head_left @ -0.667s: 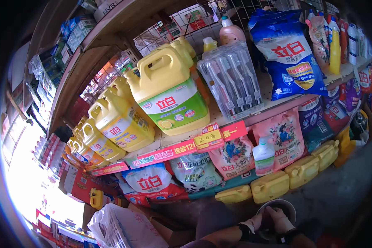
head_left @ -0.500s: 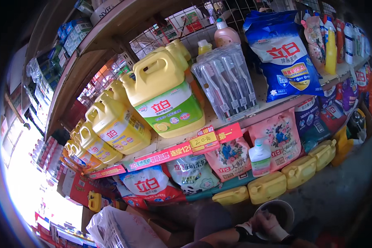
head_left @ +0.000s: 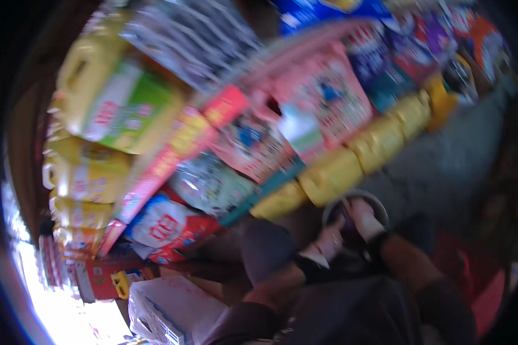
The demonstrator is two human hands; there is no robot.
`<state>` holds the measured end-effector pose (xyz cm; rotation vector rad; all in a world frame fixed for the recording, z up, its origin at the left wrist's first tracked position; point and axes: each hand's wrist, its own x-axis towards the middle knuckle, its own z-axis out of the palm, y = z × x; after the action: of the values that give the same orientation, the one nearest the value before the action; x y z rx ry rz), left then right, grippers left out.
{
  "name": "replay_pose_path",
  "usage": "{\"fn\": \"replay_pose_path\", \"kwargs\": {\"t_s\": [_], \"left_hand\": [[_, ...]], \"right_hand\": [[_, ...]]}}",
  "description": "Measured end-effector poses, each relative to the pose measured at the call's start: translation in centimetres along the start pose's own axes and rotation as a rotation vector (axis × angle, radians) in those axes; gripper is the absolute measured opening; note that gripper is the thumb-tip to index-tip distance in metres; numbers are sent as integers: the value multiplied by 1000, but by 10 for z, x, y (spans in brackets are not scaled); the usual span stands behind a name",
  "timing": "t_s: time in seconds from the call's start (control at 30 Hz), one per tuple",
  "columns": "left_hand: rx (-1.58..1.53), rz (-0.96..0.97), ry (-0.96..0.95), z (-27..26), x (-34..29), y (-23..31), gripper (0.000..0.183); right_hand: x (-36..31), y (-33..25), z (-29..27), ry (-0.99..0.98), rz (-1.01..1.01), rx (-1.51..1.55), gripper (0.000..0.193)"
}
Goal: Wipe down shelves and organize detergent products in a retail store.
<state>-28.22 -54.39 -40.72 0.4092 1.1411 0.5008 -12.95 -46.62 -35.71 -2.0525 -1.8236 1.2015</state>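
My left hand (head_left: 330,241) and my right hand (head_left: 362,218) are both at the mouth of a round, pale-rimmed bucket (head_left: 385,210) on the floor in front of me. They are a little apart, the right one farther in. Between them shows something dark and purplish, too blurred to name. Motion smears the fingers of both hands, so I cannot tell whether they grip anything. A white patch and a dark band show around each wrist.
Yellow jugs (head_left: 330,177) stand in a row beyond the bucket. Behind them, pink detergent bags (head_left: 328,95) and a pump bottle (head_left: 300,129) fill the lower shelf. Larger yellow jugs (head_left: 126,112) stand above at left. A plastic-wrapped container (head_left: 172,305) is at lower left.
The view has tilted down and swung, so shelves shifted up and left and the picture blurs. My hands were pressed together above the bucket; now they are apart at its mouth.
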Motion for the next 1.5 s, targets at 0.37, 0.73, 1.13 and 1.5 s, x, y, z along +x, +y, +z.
{"fn": "replay_pose_path", "kwargs": {"t_s": [0.37,0.73,1.13,1.5], "left_hand": [[-532,-373,316,15,1,-11,50],[-362,-263,88,9,-13,15,55],[-342,-296,-166,16,-16,34,44],[446,119,264,29,-7,26,23]], "right_hand": [[-1,8,4,-167,242,-211,47],[-9,7,-16,-676,70,-404,61],[-75,-16,-4,-344,-160,482,48],[-25,8,-12,-66,55,-147,43]]}}
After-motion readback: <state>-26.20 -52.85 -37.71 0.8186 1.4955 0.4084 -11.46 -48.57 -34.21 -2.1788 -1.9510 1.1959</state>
